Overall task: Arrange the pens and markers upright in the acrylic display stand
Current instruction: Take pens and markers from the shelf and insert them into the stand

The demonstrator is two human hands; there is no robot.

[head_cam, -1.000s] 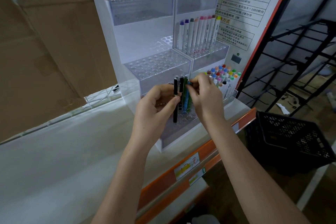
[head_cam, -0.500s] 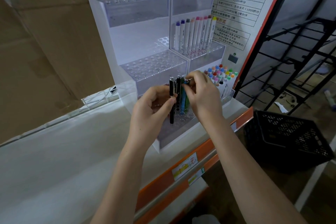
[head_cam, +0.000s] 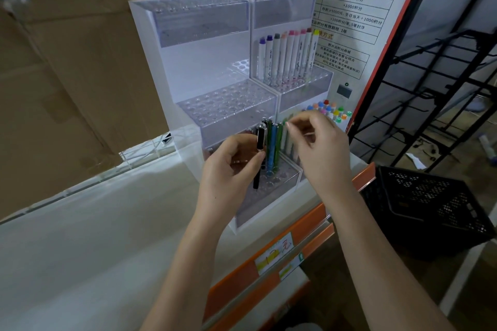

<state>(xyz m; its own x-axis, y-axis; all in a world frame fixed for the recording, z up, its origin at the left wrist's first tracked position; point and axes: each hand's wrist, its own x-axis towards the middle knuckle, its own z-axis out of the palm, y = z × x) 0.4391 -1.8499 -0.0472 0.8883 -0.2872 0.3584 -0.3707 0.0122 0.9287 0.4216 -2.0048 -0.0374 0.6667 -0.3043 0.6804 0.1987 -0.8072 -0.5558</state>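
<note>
At the lowest tier of the acrylic display stand [head_cam: 269, 204], a black pen [head_cam: 259, 153] is pinched upright by the left hand [head_cam: 228, 169], beside green and blue pens [head_cam: 274, 146] already seated in holes. Just right of them, the right hand [head_cam: 320, 150] is held with fingers loosely curled, nothing gripped.
</note>
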